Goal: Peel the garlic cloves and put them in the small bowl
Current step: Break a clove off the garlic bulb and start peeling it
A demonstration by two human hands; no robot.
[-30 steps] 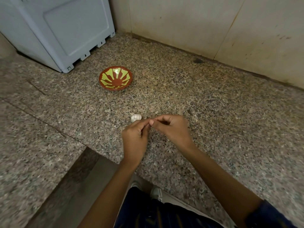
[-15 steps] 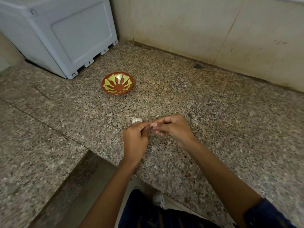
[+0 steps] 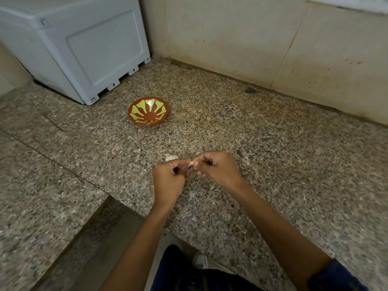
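A speckled brown-and-grey granite counter (image 3: 273, 164) fills most of the view, running back into a corner where two walls of large beige tiles (image 3: 231, 34) meet. A dark seam crosses the stone on the left, and the slab's front edge steps down to a lower ledge near the person's dark trousers. A pale grey plastic appliance casing (image 3: 79, 45) stands in the far left corner. Just in front of it sits the small round terracotta bowl with yellow-green petal pattern (image 3: 148, 111), nothing visible inside. Low over the counter, the left hand (image 3: 168, 181) and right hand (image 3: 218, 171) meet fingertip to fingertip, both curled and pinching a small pale garlic clove (image 3: 191, 163); blur makes it hard to say whether skin remains on it. Just behind the left knuckles a white garlic bulb (image 3: 171, 157) rests on the stone, well apart from the bowl.
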